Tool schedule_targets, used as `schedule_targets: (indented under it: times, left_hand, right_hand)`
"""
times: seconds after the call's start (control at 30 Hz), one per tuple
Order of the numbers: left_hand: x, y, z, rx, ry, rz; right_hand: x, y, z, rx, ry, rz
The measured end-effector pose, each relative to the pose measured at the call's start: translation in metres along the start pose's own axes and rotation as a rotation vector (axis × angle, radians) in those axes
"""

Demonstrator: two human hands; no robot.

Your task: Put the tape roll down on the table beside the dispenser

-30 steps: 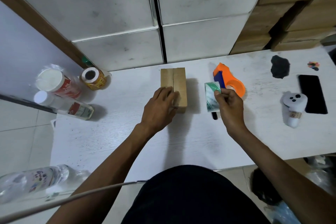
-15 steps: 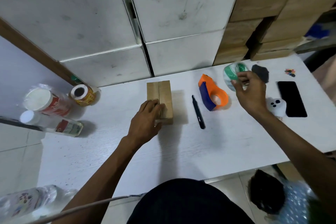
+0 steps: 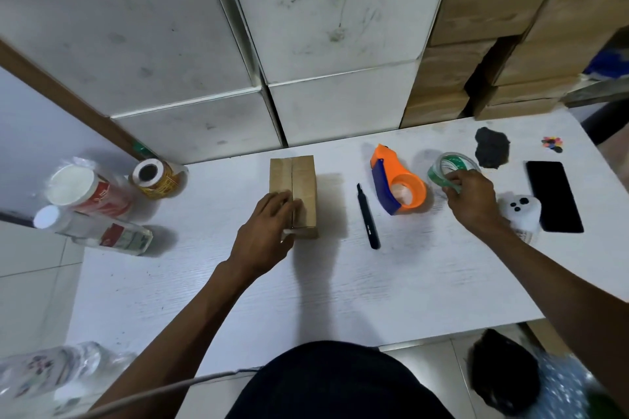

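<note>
Left hand (image 3: 263, 235) flat on cardboard box (image 3: 302, 187), right hand (image 3: 469, 199) gripping tape roll (image 3: 449, 168)

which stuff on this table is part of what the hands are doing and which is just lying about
In use:
left hand on the cardboard box
right hand gripping the green tape roll

Lying about:
orange tape dispenser
black pen
black phone
white controller
bottles

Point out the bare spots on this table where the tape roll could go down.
Bare: the near table strip below the box and pen; also between bottles and box. Crowded: right end, around dispenser, tape roll, phone.
</note>
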State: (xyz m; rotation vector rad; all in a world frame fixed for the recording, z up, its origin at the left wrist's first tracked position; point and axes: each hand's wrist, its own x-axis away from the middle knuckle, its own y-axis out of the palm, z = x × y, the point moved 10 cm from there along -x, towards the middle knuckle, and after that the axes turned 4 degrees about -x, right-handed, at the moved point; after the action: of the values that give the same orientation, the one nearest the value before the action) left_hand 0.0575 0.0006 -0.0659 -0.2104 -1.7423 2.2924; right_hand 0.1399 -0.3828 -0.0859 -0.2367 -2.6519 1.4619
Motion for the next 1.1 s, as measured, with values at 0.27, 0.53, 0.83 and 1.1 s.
schedule_targets:
  times: [0.27,0.53,0.83,1.1]
  left_hand:
    - [-0.003,-0.007,0.006,-0.015,0.0,0.019]
    - [-0.003,-0.007,0.006,0.048,-0.021,0.038]
    - [0.0,-0.003,-0.001,0.183,-0.059,0.055]
    - [0.009,-0.011,0.0,0.227,-0.101,0.074]
  right_hand:
    - [0.014,0.029,0.006,0.017,0.008,-0.061]
    - [0.035,0.007,-0.015,-0.157,0.006,0.146]
    - [0.073,0.033,-0.117,-0.197,-0.273,0.04]
    - [0.092,0.111,-0.078,0.073,0.059,-0.243]
